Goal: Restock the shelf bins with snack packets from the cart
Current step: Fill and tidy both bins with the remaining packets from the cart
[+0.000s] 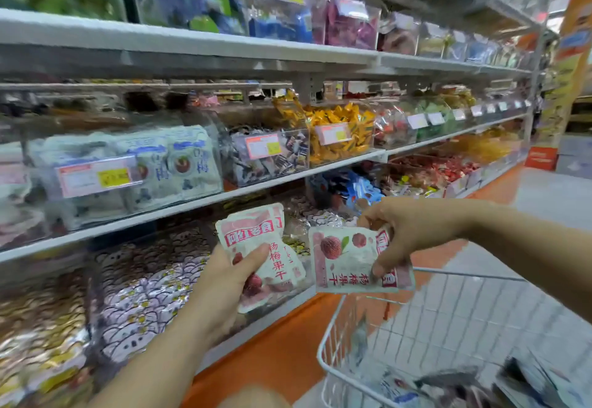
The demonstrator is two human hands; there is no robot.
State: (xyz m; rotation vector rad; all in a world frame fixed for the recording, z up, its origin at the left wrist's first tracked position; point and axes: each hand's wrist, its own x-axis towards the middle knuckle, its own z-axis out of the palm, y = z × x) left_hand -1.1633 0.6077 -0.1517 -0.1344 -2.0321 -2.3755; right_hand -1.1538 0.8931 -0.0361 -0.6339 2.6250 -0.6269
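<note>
My left hand (224, 286) grips a small stack of white-and-pink snack packets (256, 241) with red fruit printed on them, held upright in front of the lower shelf. My right hand (413, 231) pinches another packet (346, 263) of the same kind by its top edge, over the near corner of the white wire cart (333, 337). More packets (448, 385) lie blurred in the cart at the bottom right. Clear plastic shelf bins (121, 167) filled with snacks line the shelves on the left.
The shelving runs from left foreground to the far right, with price tags on the bin fronts. Bins of yellow packets (339, 132) and dark packets (269, 154) sit at mid height. An orange base strip (272, 353) runs below. The tiled aisle floor (544, 196) stretches to the right.
</note>
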